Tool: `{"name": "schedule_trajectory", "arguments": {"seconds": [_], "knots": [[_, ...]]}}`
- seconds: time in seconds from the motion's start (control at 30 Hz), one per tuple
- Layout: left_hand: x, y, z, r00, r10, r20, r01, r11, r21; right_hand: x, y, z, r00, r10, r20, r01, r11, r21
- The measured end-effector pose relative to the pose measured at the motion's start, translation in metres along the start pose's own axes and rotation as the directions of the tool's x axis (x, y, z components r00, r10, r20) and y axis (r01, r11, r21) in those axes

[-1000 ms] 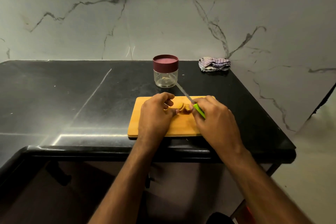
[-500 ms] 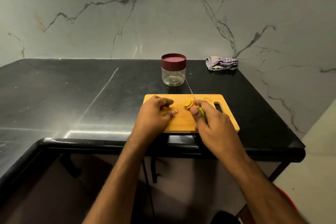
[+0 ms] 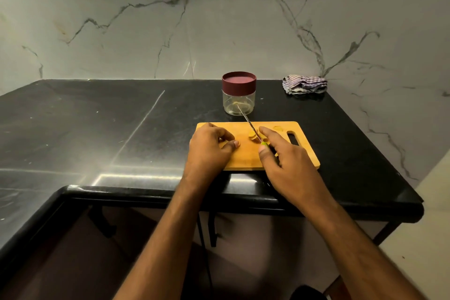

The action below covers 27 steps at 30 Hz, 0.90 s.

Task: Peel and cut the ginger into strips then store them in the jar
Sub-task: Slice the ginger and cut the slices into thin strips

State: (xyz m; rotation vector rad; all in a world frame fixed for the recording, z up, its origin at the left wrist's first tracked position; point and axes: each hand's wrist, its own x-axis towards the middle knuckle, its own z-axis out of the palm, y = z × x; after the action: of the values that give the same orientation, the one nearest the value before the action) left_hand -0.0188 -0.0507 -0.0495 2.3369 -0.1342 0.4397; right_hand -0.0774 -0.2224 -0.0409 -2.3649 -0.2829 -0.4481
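A wooden cutting board lies on the black counter. Yellow ginger slices sit near its middle, and another slice lies by the far edge. My right hand grips a green-handled knife, index finger stretched along it, blade pointing away toward the jar. My left hand rests on the board's left part, fingers curled and pinching a small ginger piece that is mostly hidden. A clear jar with a maroon lid stands just behind the board.
A crumpled checked cloth lies at the back right of the counter, against the marble wall. The counter's front edge runs just below the board, and its right end drops off beyond the board's handle hole.
My left hand has drawn left, away from the slices. My right hand stretched its index finger along the knife. The camera has shifted, so the scene sits further right.
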Motion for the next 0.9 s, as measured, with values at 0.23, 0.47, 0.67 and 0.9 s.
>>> {"name": "schedule_trajectory", "arguments": {"seconds": [0.23,0.47,0.67,0.9], "knots": [[-0.007,-0.01,-0.001,0.987,-0.037,-0.159,0.034,0.999,-0.023,-0.019,-0.001,-0.004,0.994,0.091,0.06,-0.096,0.991,0.096],[-0.007,-0.008,-0.009,0.998,-0.058,-0.01,0.059,0.995,0.078,-0.015,-0.011,-0.008,0.978,0.189,0.084,-0.173,0.971,-0.167],[-0.007,-0.01,-0.007,0.998,-0.054,-0.012,0.055,0.997,0.059,-0.022,-0.021,-0.013,0.978,0.17,0.121,-0.134,0.956,-0.259],[-0.003,-0.011,-0.007,0.996,-0.084,-0.001,0.084,0.996,0.03,-0.016,-0.016,-0.01,0.967,0.212,0.143,-0.182,0.963,-0.198]]}}
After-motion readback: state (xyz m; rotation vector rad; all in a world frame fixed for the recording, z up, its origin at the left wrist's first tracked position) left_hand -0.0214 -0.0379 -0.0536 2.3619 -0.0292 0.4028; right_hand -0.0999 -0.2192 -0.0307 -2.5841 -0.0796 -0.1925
